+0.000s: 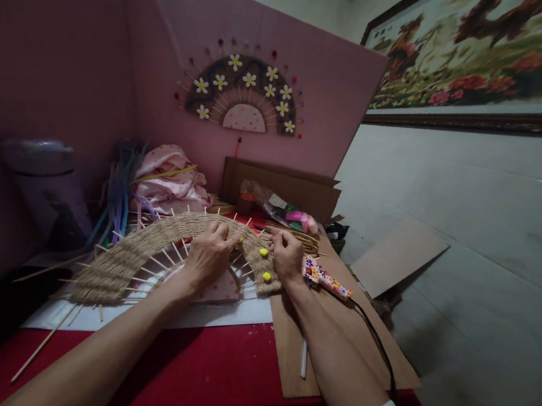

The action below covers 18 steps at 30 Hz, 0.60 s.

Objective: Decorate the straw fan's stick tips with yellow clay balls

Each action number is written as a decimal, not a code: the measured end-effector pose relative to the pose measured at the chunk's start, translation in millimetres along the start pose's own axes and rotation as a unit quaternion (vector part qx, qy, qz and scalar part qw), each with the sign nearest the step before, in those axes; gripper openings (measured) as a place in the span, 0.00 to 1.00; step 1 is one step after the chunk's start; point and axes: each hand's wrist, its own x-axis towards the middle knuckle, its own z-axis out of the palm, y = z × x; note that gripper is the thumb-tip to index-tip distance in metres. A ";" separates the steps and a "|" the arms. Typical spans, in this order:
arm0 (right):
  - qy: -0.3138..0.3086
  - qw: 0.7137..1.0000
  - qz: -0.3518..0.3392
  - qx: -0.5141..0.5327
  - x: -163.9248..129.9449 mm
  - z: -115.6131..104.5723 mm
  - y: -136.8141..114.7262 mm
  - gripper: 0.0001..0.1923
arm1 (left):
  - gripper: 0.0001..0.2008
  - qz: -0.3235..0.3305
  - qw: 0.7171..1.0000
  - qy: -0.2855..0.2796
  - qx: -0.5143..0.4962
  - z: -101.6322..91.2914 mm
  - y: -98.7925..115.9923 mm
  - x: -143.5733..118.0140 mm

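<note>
A fan-shaped arch of woven jute rope (143, 249) on wooden skewers lies on a white sheet (214, 319) over the red table (205, 382). My left hand (208, 255) rests on the weave near its top, fingers curled against the rope. My right hand (288, 256) presses on the arch's right end, fingertips pinched at the rope. Two small yellow pieces (264, 252) sit on the weave between my hands. A dotted glue gun (325, 279) lies just right of my right hand, its black cord (376, 345) trailing toward me.
A finished flowered fan (246, 95) hangs on the pink board behind. Cardboard sheets (296, 341) lie under my right arm. Pink cloth (171, 179), coloured strips (121, 189), a bag of supplies (284, 215) and a grey jar (39, 164) crowd the back. Loose skewers (42, 345) stick out left.
</note>
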 end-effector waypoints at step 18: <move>-0.022 0.987 0.078 -0.136 9.7 -0.8 15.7 0.20 | 0.20 0.151 0.987 -0.057 -0.016 3.5 32.5 4.2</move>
